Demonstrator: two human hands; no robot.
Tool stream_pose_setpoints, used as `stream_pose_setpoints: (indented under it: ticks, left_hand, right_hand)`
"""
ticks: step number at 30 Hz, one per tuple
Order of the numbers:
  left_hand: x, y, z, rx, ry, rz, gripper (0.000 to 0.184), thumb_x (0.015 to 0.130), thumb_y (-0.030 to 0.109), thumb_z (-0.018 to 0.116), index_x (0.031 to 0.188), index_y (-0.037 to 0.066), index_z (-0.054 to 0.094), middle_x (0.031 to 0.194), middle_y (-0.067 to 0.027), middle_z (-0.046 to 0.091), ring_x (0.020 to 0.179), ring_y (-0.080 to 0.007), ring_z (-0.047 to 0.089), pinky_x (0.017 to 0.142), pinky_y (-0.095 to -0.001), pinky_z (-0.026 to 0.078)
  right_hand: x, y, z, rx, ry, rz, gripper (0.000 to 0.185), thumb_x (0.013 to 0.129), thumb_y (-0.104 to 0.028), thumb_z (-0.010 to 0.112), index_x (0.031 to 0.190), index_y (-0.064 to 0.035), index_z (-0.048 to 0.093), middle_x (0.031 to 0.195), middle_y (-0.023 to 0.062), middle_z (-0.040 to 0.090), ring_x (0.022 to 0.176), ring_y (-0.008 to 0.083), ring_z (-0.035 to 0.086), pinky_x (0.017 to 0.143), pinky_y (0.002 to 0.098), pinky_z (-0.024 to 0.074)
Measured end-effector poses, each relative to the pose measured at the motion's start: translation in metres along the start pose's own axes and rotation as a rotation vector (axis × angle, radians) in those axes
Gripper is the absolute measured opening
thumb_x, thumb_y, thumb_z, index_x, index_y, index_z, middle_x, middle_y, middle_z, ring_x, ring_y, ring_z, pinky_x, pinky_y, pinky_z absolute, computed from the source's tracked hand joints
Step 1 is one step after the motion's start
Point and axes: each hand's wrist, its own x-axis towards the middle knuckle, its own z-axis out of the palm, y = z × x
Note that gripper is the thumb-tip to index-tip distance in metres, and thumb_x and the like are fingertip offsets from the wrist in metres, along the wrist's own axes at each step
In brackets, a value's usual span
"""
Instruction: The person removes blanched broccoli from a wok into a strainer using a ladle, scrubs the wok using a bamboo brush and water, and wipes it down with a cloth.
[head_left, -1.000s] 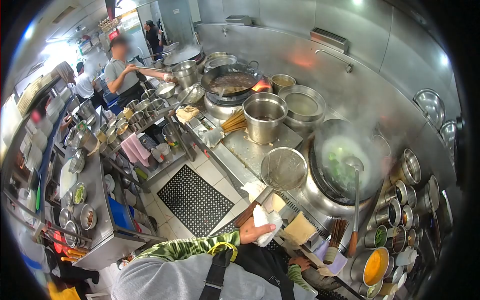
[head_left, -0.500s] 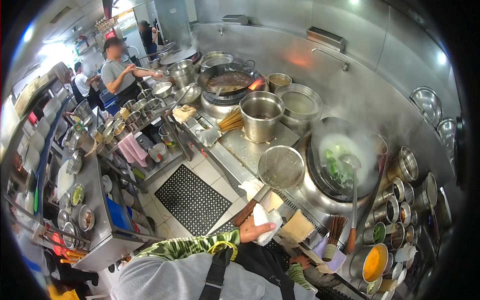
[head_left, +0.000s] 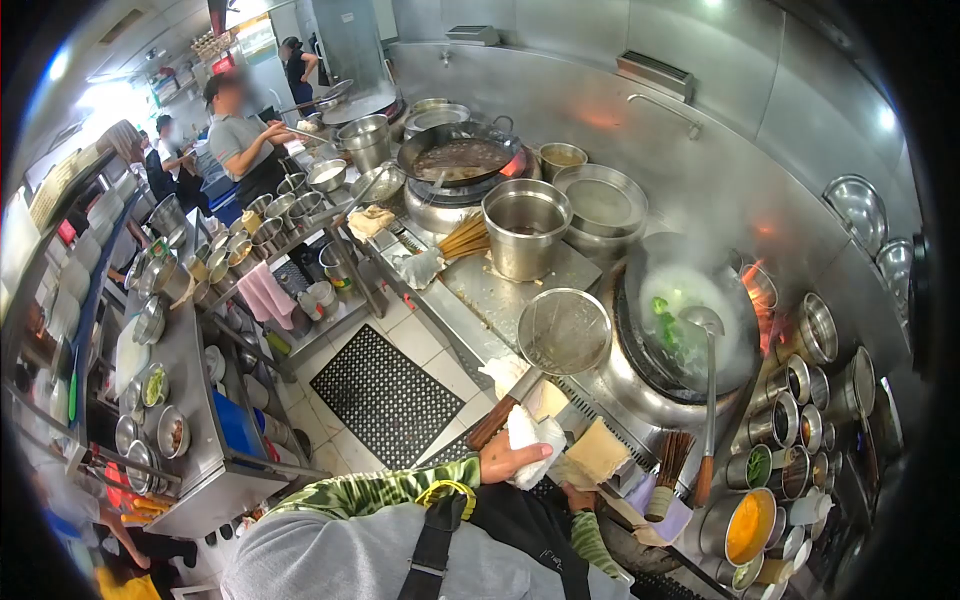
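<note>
My left hand is closed around a folded white cloth at the stove's front edge. Close by is the brown wooden handle of a round mesh strainer, which lies on the steel counter. Low at the stove front, my right hand is partly hidden and its fingers cannot be made out. In the steaming wok, green vegetables sit in pale, bubbling liquid. A ladle leans in it, its wooden handle pointing toward me. Beside that handle stands a bamboo brush.
Flames rise at the wok's right side. Seasoning pots, one with an orange sauce, crowd the right. A tall steel pot and a second wok stand farther left. A co-worker stands behind. A black mat lies on the floor.
My right hand has shifted up and left along the stove front. Flames have flared beside the wok. The co-worker's hands have moved. My left hand still grips the cloth.
</note>
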Motion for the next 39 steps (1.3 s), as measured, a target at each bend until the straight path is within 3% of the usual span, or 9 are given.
stream_pose_setpoints:
  ticks: [6,20,22,24,27,30,33,35,39]
  left_hand:
    - [0.0,-0.002,-0.002,0.027,0.047,0.075,0.039,0.091,0.036,0.062,0.103,-0.001,0.061,0.082,-0.0056,0.062,0.077,-0.0134,0.057,0.069,-0.0304,0.047]
    - [0.001,0.008,0.007,0.001,0.023,0.034,0.038,0.091,0.032,0.064,0.11,0.0,0.059,0.09,-0.0042,0.063,0.082,-0.0137,0.058,0.075,-0.0306,0.047]
    - [0.0,0.015,0.008,0.057,0.055,0.055,0.038,0.09,0.03,0.065,0.112,0.0,0.058,0.092,-0.0039,0.063,0.084,-0.0134,0.058,0.076,-0.0304,0.047]
    - [-0.002,0.027,0.015,0.03,0.078,0.13,0.038,0.089,0.026,0.066,0.115,0.0,0.056,0.095,-0.004,0.062,0.086,-0.0138,0.058,0.077,-0.0308,0.047]
    - [0.005,-0.006,0.0,-0.156,0.05,-0.154,0.04,0.086,0.021,0.068,0.117,0.0,0.054,0.1,-0.0096,0.064,0.086,-0.0177,0.062,0.076,-0.0319,0.05]
    - [0.012,0.023,0.018,-0.511,-0.061,-0.119,0.055,0.087,0.027,0.063,0.128,-0.002,0.043,0.11,-0.0188,0.061,0.095,-0.0334,0.065,0.063,-0.0417,0.061]
    - [0.032,0.031,0.01,-0.473,-0.175,-0.12,0.058,0.089,0.037,0.058,0.129,-0.002,0.045,0.111,-0.0191,0.061,0.089,-0.0272,0.066,0.063,-0.0371,0.061]
    - [0.057,0.033,0.015,-0.306,-0.147,-0.151,0.058,0.092,0.044,0.053,0.13,0.0,0.047,0.109,-0.0175,0.062,0.084,-0.0235,0.065,0.058,-0.035,0.058]
    - [0.127,0.05,0.052,-0.293,-0.222,-0.164,0.053,0.092,0.052,0.052,0.119,0.007,0.055,0.095,-0.009,0.066,0.078,-0.0187,0.065,0.057,-0.032,0.054]
  right_hand:
    - [-0.029,-0.092,-0.033,-0.664,-0.058,0.522,0.073,0.08,-0.058,0.061,0.126,-0.0009,0.056,0.128,0.0233,0.055,0.115,0.0345,0.055,0.092,0.0487,0.0443]
    - [-0.031,0.025,-0.031,-1.21,0.26,0.415,0.06,0.085,-0.045,0.057,0.131,-0.0062,0.053,0.136,0.0178,0.051,0.119,0.0325,0.053,0.097,0.049,0.0417]
    - [-0.034,-0.018,-0.042,-1.083,0.144,0.403,0.053,0.084,-0.042,0.058,0.123,-0.0058,0.059,0.125,0.0176,0.058,0.113,0.0325,0.057,0.094,0.0479,0.0444]
    - [-0.01,0.063,-0.047,-0.878,-0.096,0.436,0.035,0.084,-0.038,0.059,0.102,-0.0099,0.07,0.103,0.0159,0.067,0.098,0.0313,0.065,0.086,0.0455,0.0496]
    - [0.009,0.145,-0.033,-0.867,0.169,0.034,0.03,0.079,-0.038,0.063,0.079,-0.0103,0.074,0.089,0.0099,0.072,0.081,0.0287,0.068,0.072,0.0441,0.0534]
    - [-0.036,0.063,-0.051,-0.86,0.022,-0.072,0.036,0.084,-0.039,0.057,0.09,-0.0069,0.071,0.089,0.0155,0.069,0.084,0.0345,0.065,0.075,0.0455,0.0509]
    - [-0.118,-0.136,-0.117,-0.399,-0.162,-0.194,0.028,0.089,-0.025,0.054,0.098,-0.001,0.066,0.094,0.0201,0.066,0.091,0.0388,0.061,0.079,0.0457,0.0487]
    - [-0.141,-0.23,-0.156,-0.262,-0.043,-0.395,0.025,0.089,-0.024,0.056,0.101,-0.0043,0.065,0.088,0.0181,0.064,0.089,0.0376,0.06,0.075,0.0447,0.0492]
    - [-0.115,-0.297,-0.226,-0.733,0.706,-0.648,0.037,0.085,-0.021,0.061,0.12,-0.0086,0.058,0.102,0.0195,0.059,0.084,0.038,0.06,0.074,0.0447,0.0494]
